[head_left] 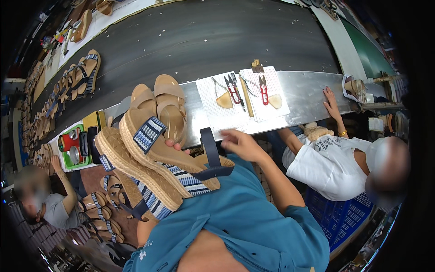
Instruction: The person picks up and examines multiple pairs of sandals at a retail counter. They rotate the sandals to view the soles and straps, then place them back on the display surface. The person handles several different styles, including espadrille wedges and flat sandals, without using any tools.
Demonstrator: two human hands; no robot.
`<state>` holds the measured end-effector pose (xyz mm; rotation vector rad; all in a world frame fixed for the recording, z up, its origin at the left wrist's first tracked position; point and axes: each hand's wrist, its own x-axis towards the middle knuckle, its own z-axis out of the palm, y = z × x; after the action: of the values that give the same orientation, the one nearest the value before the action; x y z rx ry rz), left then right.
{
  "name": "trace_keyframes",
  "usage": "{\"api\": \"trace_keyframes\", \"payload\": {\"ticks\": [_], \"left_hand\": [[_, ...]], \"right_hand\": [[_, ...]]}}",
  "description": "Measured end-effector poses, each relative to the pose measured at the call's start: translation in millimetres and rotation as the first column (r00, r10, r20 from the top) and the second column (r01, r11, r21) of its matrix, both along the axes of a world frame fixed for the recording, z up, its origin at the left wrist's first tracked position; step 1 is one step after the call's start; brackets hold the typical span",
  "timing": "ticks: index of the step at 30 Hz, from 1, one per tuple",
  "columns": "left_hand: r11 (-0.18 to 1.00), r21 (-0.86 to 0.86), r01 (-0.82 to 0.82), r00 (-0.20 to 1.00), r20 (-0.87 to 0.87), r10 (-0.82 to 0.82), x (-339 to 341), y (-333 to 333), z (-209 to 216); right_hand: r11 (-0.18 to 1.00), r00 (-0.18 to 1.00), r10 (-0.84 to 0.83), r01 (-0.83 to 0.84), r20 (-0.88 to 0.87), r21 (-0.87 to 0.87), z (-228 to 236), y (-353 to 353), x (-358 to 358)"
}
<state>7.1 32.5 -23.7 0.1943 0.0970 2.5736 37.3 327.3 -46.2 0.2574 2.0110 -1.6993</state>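
Note:
A pair of wedge sandals (pixel 149 177) with rope-trimmed soles and blue-and-white striped fabric is held against my front. My left hand (pixel 176 146) is mostly hidden behind them; its fingertips curl over the inner edge of the nearer sandal. From that sandal a dark navy ankle strap (pixel 209 147) stands up in a loop. My right hand (pixel 239 144) is beside this strap, fingers stretched out and apart, with nothing seen in it. Just beyond, two beige-strapped sandals (pixel 170 102) stand at the metal table edge, partly covered by the striped pair.
A dark conveyor belt (pixel 217 41) runs beyond the metal ledge (pixel 303 86). Paper sheets (pixel 283 106) carry red-handled thread snips (pixel 263 90) and a pen. A green tray (pixel 72 154) stands left. Co-workers sit on both sides; one's hand (pixel 333 106) rests on the ledge.

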Motion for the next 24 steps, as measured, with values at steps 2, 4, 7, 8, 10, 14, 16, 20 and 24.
{"api": "trace_keyframes", "payload": {"ticks": [2, 4, 7, 8, 10, 14, 16, 20, 24], "left_hand": [[0.997, -0.057, -0.059, 0.989, 0.133, 0.066, 2, 6, 8], [0.998, -0.038, -0.056, 0.988, 0.141, 0.061, 1, 8, 13], [0.986, -0.144, -0.079, 0.975, 0.194, 0.107, -4, 24, 37], [0.986, -0.146, -0.084, 0.975, 0.193, 0.111, -3, 25, 40], [0.987, -0.136, -0.09, 0.976, 0.185, 0.114, -4, 25, 38], [0.984, -0.143, -0.105, 0.975, 0.179, 0.13, -4, 24, 37], [0.981, -0.157, -0.113, 0.974, 0.179, 0.141, -4, 23, 38], [0.973, -0.19, -0.132, 0.971, 0.172, 0.166, -4, 16, 43], [0.962, -0.224, -0.159, 0.964, 0.174, 0.2, -1, 9, 44]], "right_hand": [[0.885, 0.933, -0.099, 0.241, -0.345, 0.398, -36, -7, -8], [0.771, 0.853, -0.111, 0.398, -0.51, 0.498, -61, -19, -22], [0.641, 0.771, -0.016, 0.497, -0.637, 0.585, -82, -33, -41], [0.614, 0.77, -0.028, 0.516, -0.637, 0.597, -85, -38, -46], [0.603, 0.759, -0.029, 0.532, -0.65, 0.595, -91, -39, -49], [0.588, 0.728, 0.015, 0.548, -0.686, 0.595, -100, -38, -49], [0.577, 0.724, 0.031, 0.55, -0.689, 0.604, -101, -38, -50], [0.586, 0.725, -0.012, 0.563, -0.688, 0.583, -97, -38, -52], [0.554, 0.735, 0.068, 0.535, -0.675, 0.638, -101, -38, -52]]}}
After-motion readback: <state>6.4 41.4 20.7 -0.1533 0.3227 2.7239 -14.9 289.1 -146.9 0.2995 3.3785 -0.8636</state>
